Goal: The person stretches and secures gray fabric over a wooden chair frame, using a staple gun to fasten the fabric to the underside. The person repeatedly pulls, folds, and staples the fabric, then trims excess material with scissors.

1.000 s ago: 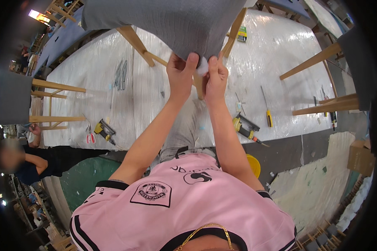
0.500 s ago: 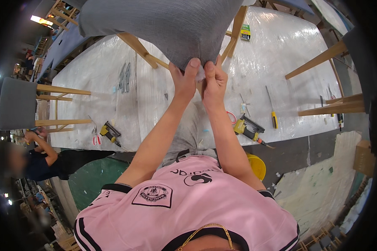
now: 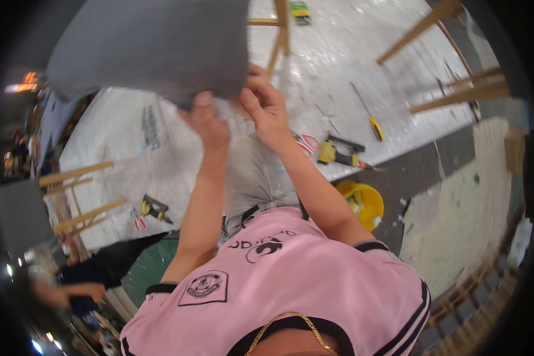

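A chair's grey upholstery point(image 3: 154, 50) fills the top left, blurred by motion, with its near lower edge facing me. My left hand point(image 3: 209, 124) pinches that edge, thumb on top of the cloth and fingers hidden beneath. At the near right corner of the cloth, my right hand point(image 3: 268, 110) has its thumb and bent fingers closed on the edge. A pale bit of material shows blurred between the two hands. Beyond the right hand stands a wooden chair leg point(image 3: 282, 29).
On the plastic-wrapped table point(image 3: 326, 77) lie a yellow-handled screwdriver point(image 3: 375, 127), two nail guns point(image 3: 338, 153) point(image 3: 154, 207), red-handled scissors point(image 3: 307, 142) and a green-yellow box point(image 3: 300, 12). A yellow bucket point(image 3: 371, 204) stands by the table edge. Other chairs flank both sides; a person point(image 3: 71, 285) works at left.
My view has turned, so the chair and hands sit further left in the picture. My hands have moved a little apart along the cloth edge. More of the yellow bucket shows.
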Action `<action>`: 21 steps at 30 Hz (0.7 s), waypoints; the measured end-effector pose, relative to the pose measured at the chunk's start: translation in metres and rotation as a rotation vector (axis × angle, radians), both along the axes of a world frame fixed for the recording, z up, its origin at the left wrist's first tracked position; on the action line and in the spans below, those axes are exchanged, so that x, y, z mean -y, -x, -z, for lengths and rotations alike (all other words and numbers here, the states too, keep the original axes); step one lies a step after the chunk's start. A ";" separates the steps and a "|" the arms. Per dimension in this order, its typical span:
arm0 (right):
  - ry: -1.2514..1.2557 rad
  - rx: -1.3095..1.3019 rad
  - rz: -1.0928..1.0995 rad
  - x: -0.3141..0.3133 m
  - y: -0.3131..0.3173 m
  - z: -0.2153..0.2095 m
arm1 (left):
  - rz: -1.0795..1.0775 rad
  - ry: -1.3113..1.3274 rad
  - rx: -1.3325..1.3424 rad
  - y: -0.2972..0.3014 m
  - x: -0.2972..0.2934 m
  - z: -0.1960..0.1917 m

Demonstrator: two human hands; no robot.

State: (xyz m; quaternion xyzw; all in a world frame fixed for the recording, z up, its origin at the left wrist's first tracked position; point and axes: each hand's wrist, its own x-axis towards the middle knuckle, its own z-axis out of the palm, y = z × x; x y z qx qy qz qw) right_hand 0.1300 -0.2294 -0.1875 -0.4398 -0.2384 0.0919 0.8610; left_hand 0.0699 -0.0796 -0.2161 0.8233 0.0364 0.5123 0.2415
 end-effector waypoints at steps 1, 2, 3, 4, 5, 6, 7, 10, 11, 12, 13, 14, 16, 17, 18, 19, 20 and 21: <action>-0.035 -0.162 -0.017 0.005 -0.005 0.013 | 0.038 -0.126 0.035 0.002 -0.007 -0.006; -0.078 -0.321 -0.028 0.010 -0.014 0.030 | 0.020 -0.180 0.027 0.004 -0.006 -0.009; 0.115 -0.346 0.071 0.018 -0.029 0.076 | -0.005 -0.236 0.020 0.007 -0.005 -0.014; 0.305 -0.375 0.175 0.034 -0.047 0.143 | -0.101 -0.335 -0.010 0.007 -0.002 -0.020; 0.537 -0.311 0.308 0.059 -0.063 0.213 | -0.138 -0.413 -0.032 0.006 0.004 -0.029; 0.771 -0.250 0.438 0.093 -0.075 0.279 | -0.171 -0.490 -0.046 0.003 0.011 -0.038; 1.111 -0.091 0.570 0.133 -0.082 0.327 | -0.154 -0.543 -0.045 -0.002 0.019 -0.051; 1.667 -0.312 0.269 0.177 -0.077 0.340 | -0.140 -0.530 -0.092 0.016 0.011 -0.042; 1.824 -0.271 0.164 0.175 -0.068 0.326 | -0.144 -0.499 -0.109 0.022 0.008 -0.040; 1.890 -0.243 0.165 0.174 -0.060 0.325 | -0.136 -0.467 -0.121 0.026 0.007 -0.041; 1.950 -0.206 0.165 0.174 -0.055 0.329 | -0.141 -0.443 -0.131 0.025 0.020 -0.047; 1.964 -0.186 0.248 0.175 -0.048 0.341 | -0.143 -0.448 -0.093 0.020 0.024 -0.049; 2.028 -0.141 0.301 0.163 -0.047 0.338 | -0.172 -0.449 -0.047 0.014 0.029 -0.048; 2.097 -0.116 0.263 0.157 -0.047 0.325 | -0.211 -0.444 -0.038 0.014 0.030 -0.045; 2.086 -0.095 0.212 0.157 -0.049 0.324 | -0.205 -0.420 -0.091 0.016 0.027 -0.041; 2.081 -0.076 0.158 0.158 -0.052 0.326 | -0.207 -0.398 -0.146 0.019 0.024 -0.037; 2.038 -0.108 0.144 0.157 -0.058 0.326 | -0.168 -0.391 -0.201 0.026 0.009 -0.013; 2.002 -0.145 0.144 0.158 -0.066 0.329 | -0.093 -0.190 -0.217 0.023 0.012 -0.011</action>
